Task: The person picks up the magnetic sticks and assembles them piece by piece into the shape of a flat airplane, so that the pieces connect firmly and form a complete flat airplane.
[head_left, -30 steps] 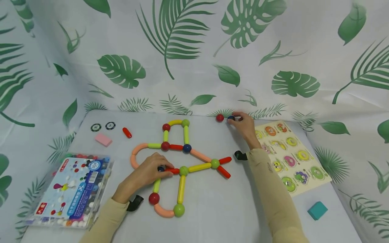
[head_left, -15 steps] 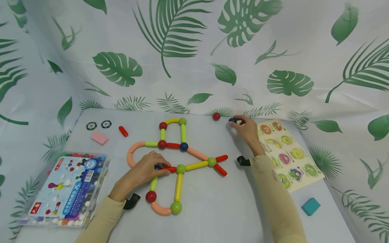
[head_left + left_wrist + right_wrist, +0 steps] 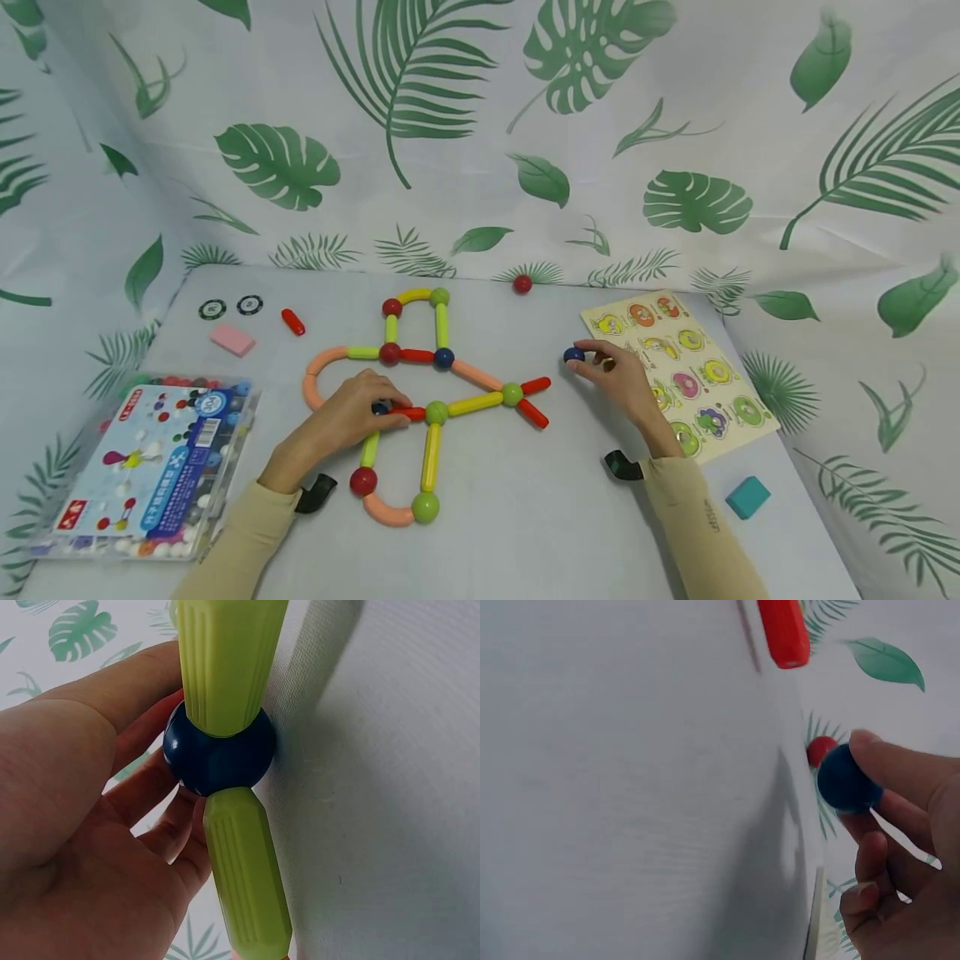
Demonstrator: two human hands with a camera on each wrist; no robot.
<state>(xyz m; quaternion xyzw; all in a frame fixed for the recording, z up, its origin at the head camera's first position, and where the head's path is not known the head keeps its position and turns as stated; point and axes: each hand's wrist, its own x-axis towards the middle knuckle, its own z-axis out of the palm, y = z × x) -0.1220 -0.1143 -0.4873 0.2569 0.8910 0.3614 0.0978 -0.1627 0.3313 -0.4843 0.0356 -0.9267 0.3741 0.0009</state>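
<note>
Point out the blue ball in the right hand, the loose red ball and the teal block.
blue ball [image 3: 573, 355], head view, on its round face.
loose red ball [image 3: 522, 284], head view, on its middle.
teal block [image 3: 747, 497], head view, on its top face.

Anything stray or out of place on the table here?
A lone red ball sits at the table's far edge, apart from the built figure, and a loose red stick lies near the pink eraser. Nothing spilled or damaged.

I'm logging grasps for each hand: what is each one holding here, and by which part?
The right hand pinches a loose dark blue ball at its sides. The left hand grips the figure's blue joint ball.
</note>
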